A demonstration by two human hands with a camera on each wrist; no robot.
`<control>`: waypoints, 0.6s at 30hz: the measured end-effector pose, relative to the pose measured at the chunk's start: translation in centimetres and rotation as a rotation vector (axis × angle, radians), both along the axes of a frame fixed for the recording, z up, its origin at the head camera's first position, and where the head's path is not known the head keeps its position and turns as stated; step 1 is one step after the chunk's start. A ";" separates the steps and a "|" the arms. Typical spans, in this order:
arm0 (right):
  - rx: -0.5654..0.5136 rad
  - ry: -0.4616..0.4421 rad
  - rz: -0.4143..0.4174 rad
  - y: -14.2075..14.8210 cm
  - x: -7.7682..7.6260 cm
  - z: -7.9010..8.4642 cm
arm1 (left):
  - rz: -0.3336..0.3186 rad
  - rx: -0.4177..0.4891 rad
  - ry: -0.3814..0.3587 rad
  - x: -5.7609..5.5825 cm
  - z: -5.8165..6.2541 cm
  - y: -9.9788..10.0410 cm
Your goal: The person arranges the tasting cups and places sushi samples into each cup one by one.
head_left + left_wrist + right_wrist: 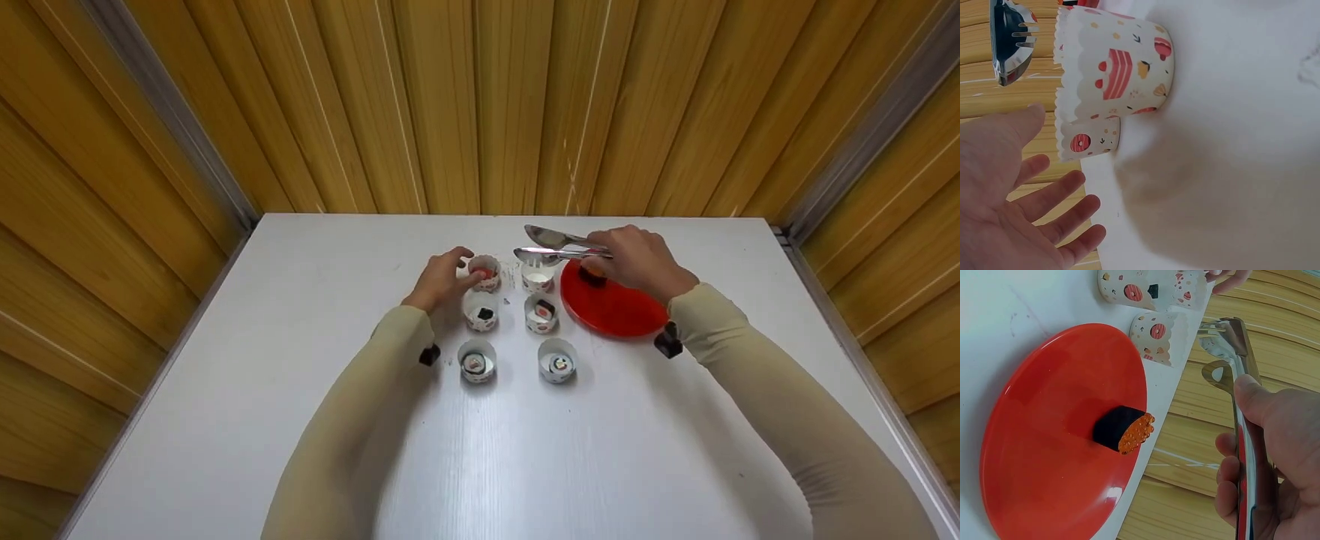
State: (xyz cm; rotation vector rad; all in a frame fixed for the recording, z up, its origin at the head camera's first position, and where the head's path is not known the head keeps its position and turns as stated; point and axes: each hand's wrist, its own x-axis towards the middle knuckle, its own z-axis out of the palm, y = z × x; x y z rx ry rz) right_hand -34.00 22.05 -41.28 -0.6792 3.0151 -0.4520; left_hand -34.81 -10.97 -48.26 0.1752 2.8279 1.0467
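My left hand (440, 281) hovers by the back-left paper cup (491, 284), fingers spread and loosely bent; the left wrist view shows its fingers apart from the printed cup (1129, 67). Something red lies inside that cup. My right hand (637, 259) grips metal serving tongs (1237, 340), whose two ends stand apart with nothing between them. Below the tongs, a roe-topped sushi piece (1112, 427) wrapped in black sits on the red plate (1033, 455). The back-right cup (538, 283) stands beside the plate, under the tongs' ends.
More paper cups form two columns: a middle-left cup (480, 324) with a black piece, a middle-right cup (541, 326) with a sushi piece, and front cups (478, 376) holding sushi rolls. The white table (480, 465) meets wood-patterned walls (450, 105) at the back and sides.
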 end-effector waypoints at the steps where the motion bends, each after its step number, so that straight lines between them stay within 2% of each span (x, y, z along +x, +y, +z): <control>1: 0.003 0.002 0.000 0.1 0.0 0.0 | -0.003 0.001 0.005 0.0 0.1 0.0; 7: -0.003 0.008 -0.006 1.0 0.0 -0.1 | -0.035 -0.009 0.052 0.1 0.4 0.5; 14: 0.022 0.033 -0.020 2.0 0.3 0.0 | -0.049 -0.013 0.056 0.1 1.1 1.0; 18: 0.035 0.029 -0.028 2.6 0.3 0.2 | -0.088 -0.023 0.073 -0.1 1.5 1.3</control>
